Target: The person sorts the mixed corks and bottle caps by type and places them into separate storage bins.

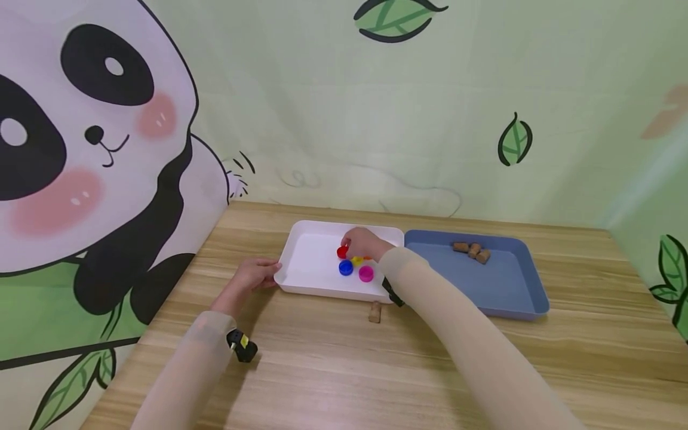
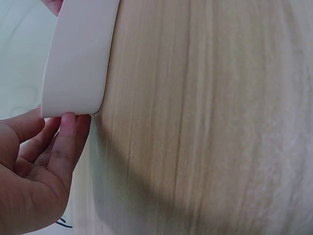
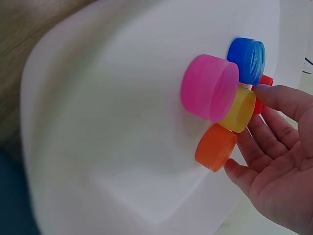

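Observation:
My left hand (image 1: 251, 278) holds the left end of a white tray (image 1: 309, 248). In the left wrist view its thumb is at the rim and its fingertips press against the outer wall. Inside the tray, my right hand (image 1: 366, 243) reaches over bottle caps, its fingers loosely spread. One digit touches the red cap (image 3: 264, 100); another tip is at the orange cap (image 3: 216, 148). The yellow cap (image 3: 239, 110) sits between them, beside the pink cap (image 3: 208, 88) and the blue cap (image 3: 247, 59). The red cap is partly hidden behind the hand.
A blue-grey tray (image 1: 518, 295) adjoins the white tray on the right, with several corks (image 1: 474, 251) near its back. One cork (image 1: 375, 312) lies on the wooden table (image 1: 322, 370) in front of the white tray. A printed backdrop (image 1: 322, 119) stands behind.

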`<state>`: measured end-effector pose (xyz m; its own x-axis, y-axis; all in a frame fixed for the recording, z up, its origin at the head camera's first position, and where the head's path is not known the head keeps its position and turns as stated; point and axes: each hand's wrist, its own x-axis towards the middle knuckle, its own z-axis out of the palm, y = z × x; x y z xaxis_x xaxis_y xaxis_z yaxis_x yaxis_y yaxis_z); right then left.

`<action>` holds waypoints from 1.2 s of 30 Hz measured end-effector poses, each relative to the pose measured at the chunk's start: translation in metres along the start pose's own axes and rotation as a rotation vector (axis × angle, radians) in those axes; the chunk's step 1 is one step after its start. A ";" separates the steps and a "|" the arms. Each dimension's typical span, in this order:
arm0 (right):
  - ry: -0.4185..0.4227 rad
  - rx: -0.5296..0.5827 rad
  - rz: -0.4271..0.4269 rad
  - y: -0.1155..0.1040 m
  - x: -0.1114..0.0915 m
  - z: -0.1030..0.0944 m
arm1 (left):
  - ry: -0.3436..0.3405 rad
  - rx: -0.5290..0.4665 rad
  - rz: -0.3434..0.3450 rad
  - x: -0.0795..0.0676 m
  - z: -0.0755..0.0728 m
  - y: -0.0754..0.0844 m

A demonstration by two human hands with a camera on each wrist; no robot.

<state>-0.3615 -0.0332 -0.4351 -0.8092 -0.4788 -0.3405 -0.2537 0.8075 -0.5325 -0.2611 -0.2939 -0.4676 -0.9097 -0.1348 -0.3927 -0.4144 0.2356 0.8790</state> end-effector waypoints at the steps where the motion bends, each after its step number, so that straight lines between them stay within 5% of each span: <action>1: -0.003 0.001 0.000 0.001 0.001 0.000 | 0.000 -0.002 0.002 0.000 0.000 0.000; 16: -0.010 0.043 -0.012 0.008 0.002 0.002 | 0.002 -0.031 0.003 -0.001 0.002 -0.001; 36: 0.004 0.012 -0.044 -0.003 -0.012 -0.021 | 0.002 -0.024 -0.003 -0.002 0.001 0.000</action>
<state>-0.3619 -0.0225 -0.4126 -0.7999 -0.5118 -0.3134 -0.2826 0.7819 -0.5557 -0.2595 -0.2931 -0.4666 -0.9083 -0.1375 -0.3951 -0.4167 0.2119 0.8840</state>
